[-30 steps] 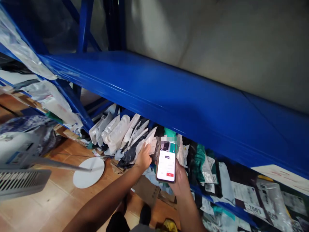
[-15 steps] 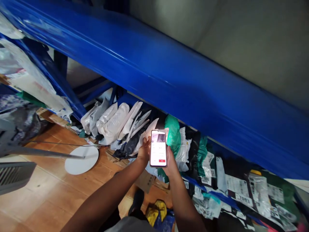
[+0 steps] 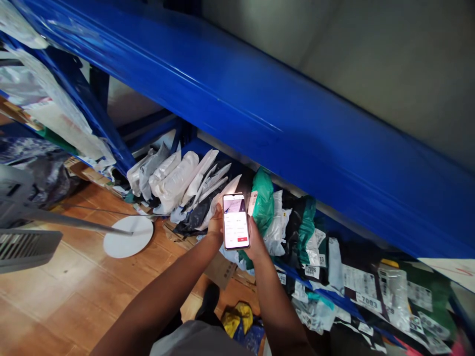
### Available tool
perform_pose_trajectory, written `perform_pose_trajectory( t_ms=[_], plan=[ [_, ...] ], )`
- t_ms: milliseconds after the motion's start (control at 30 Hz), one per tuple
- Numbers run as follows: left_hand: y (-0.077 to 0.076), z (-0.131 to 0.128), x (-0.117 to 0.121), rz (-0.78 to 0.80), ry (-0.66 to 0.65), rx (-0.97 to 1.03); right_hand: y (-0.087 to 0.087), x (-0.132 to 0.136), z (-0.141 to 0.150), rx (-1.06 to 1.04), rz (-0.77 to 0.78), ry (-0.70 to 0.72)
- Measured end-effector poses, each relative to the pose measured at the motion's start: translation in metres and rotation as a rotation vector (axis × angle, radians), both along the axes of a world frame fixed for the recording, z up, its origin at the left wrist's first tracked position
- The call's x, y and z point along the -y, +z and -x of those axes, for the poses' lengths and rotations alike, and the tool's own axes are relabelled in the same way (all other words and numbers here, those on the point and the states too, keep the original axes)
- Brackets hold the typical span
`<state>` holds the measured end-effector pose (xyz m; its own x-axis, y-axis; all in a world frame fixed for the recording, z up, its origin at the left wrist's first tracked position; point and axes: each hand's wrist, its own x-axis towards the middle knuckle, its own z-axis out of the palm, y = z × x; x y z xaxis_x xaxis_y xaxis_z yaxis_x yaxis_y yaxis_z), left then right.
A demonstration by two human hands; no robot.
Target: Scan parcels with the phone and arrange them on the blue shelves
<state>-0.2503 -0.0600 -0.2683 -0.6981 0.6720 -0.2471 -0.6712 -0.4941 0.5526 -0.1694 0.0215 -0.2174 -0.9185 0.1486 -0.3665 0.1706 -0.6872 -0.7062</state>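
A smartphone (image 3: 236,222) with a lit screen sits upright between my two hands. A small picture fills the top of its screen, and a red button shows near the bottom. My left hand (image 3: 215,226) is closed at the phone's left edge, close to a pale plastic mailer (image 3: 227,192); its fingertips are partly hidden. My right hand (image 3: 255,241) grips the right edge from the side. Just past the phone, light falls on the mailers. A green plastic parcel (image 3: 262,200) stands right of the phone, among several bagged parcels on the low shelf.
A thick blue shelf beam (image 3: 237,111) crosses above my hands. White mailers (image 3: 174,180) stand in a row at the left, and labelled parcels (image 3: 365,287) lie at the right. On the tiled floor (image 3: 74,296) stands a round white base (image 3: 129,237) with a pole.
The phone and both hands have shifted slightly left and up in view. The screen's top picture has turned from dark to a paler image. Both hands keep their places at the phone.
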Motion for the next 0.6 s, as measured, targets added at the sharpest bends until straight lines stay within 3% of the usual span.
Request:
perform_pose_trajectory(
  t_ms=[133, 233, 433, 600],
  plan=[
    [0.007, 0.0, 0.001, -0.14, 0.02, 0.185, 0.001, 0.001, 0.002, 0.009, 0.002, 0.004],
    [0.004, 0.001, 0.0, -0.232, 0.046, 0.348, 0.0, 0.0, 0.003, 0.013, 0.011, 0.022],
    [-0.01, 0.002, -0.002, -0.184, 0.065, 0.37, -0.001, -0.001, 0.003, 0.017, 0.02, 0.037],
    [-0.002, 0.003, -0.001, -0.199, 0.079, 0.374, 0.0, -0.001, 0.004, 0.007, 0.019, 0.037]
  ],
)
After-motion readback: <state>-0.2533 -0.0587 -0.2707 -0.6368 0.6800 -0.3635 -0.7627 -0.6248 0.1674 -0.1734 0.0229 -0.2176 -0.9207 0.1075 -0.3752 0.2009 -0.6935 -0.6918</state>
